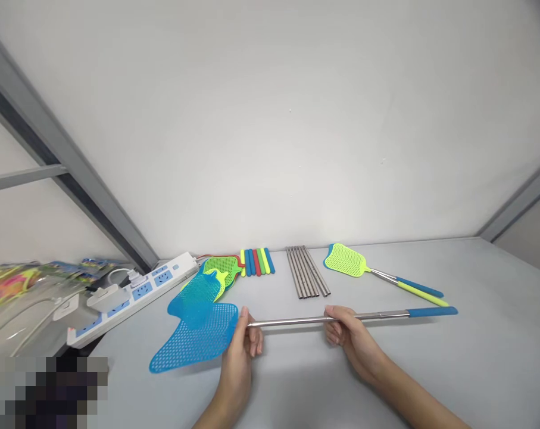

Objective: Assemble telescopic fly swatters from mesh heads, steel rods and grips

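Note:
A blue fly swatter [198, 341] is held level over the table between my two hands. My left hand [242, 345] pinches it where the perforated blue head meets the metal rod. Around the middle of the silver rod, my right hand [347, 330] is closed. The blue handle [431, 311] of this swatter points right, past my right hand. Behind its head lie several loose swatter heads [222, 268] in blue, yellow and green, partly overlapped. A row of coloured handles [258, 262] and several metal rods [306, 271] lie beyond my hands.
Two assembled swatters [347, 260], one yellow and one blue, lie stacked at the back right. At the left, a white power strip [136, 298] carries plugs and cables. Plastic-wrapped packages [24, 298] sit at the far left. A pale wall [296, 149] rises behind the grey table [488, 351].

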`<state>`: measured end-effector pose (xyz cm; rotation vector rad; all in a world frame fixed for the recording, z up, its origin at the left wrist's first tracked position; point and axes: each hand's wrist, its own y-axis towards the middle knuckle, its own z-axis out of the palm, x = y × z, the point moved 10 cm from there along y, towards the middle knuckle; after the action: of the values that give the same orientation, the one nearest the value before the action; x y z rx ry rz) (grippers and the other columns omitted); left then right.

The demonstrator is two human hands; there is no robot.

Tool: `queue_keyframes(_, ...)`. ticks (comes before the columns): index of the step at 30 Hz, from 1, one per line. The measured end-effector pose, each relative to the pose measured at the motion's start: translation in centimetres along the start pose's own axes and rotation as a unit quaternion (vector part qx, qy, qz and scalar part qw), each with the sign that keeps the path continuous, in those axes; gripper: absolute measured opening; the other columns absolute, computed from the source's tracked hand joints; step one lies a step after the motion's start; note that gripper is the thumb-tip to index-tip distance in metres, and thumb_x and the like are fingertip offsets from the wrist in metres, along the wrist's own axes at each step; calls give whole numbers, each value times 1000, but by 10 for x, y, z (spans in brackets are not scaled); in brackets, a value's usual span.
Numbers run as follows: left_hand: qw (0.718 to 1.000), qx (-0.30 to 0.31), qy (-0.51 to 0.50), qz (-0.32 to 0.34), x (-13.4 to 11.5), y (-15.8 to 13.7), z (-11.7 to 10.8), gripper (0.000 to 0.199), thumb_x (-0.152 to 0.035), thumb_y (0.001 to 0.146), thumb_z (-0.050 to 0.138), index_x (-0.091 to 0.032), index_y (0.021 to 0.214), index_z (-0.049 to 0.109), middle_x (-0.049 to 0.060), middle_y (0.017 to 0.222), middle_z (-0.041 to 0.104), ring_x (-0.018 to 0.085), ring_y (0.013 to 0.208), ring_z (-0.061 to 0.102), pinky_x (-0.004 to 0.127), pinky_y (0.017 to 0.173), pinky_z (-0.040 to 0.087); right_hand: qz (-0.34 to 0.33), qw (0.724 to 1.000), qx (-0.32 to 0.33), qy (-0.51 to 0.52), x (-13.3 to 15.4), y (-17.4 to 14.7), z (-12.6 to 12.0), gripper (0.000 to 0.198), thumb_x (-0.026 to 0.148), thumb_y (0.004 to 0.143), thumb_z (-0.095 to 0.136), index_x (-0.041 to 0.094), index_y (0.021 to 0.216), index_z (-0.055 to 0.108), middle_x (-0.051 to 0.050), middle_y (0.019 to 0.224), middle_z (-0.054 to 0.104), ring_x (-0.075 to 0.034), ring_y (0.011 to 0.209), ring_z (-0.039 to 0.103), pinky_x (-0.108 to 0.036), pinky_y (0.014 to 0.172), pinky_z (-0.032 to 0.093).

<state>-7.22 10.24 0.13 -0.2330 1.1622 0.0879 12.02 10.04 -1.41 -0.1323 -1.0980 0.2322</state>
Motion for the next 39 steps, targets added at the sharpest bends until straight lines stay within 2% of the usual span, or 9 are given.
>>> queue_keyframes(6,999,31,-38,-6,-1,-1,4,49,-51,77,31,-17,42,41,-3,36,33,9,37,35,22,41,31,-22,998,22,-46,8,-4,6,36,32,74,50,17,45,34,4,46,30,-9,48,31,-26,52,23)
queue_keyframes(13,992,-25,-125,19,-5,3,-10,38,-49,76,35,-19,53,39,-5,41,37,9,36,34,21,39,30,-26,992,96,-83,4,-8,23,32,30,77,47,16,49,37,3,49,33,-9,50,31,-26,54,24)
queue_keyframes(18,993,-27,-112,15,0,6,-11,33,-42,77,38,-19,54,38,-5,42,38,8,36,33,20,39,30,-22,991,110,-68,0,-6,23,33,29,78,42,16,49,36,3,48,34,-9,48,33,-25,53,25)
queue_keyframes(25,996,5,-90,-1,0,9,-4,32,-42,77,37,-18,55,38,-5,45,41,8,37,35,21,40,31,12,971,219,-97,-7,-15,45,45,37,82,28,13,49,47,-1,48,39,-10,46,38,-25,49,28)
queue_keyframes(30,998,58,-26,-2,-4,11,5,38,-43,79,31,-17,56,47,-3,44,42,9,41,38,22,44,33,23,971,216,-96,-8,-15,45,46,42,80,29,12,51,50,-1,49,41,-10,46,39,-26,51,31)
queue_keyframes(35,993,113,12,11,-4,5,14,44,-41,80,26,-15,55,52,-2,43,43,10,43,39,22,48,34,4,977,192,-95,2,-12,36,48,39,81,28,12,47,48,-1,48,41,-10,48,40,-26,53,32)
queue_keyframes(37,993,119,2,15,-4,2,16,44,-40,80,24,-16,58,53,-1,46,46,10,45,41,23,50,34,16,971,215,-102,1,-14,38,50,38,82,26,12,46,47,-2,48,42,-10,47,42,-25,52,33)
queue_keyframes(39,992,124,-21,7,-3,0,18,42,-40,80,23,-16,71,56,1,55,53,13,51,47,25,53,36,50,962,250,-97,-5,-19,41,51,39,83,23,12,45,46,-3,48,44,-10,44,43,-24,46,32)
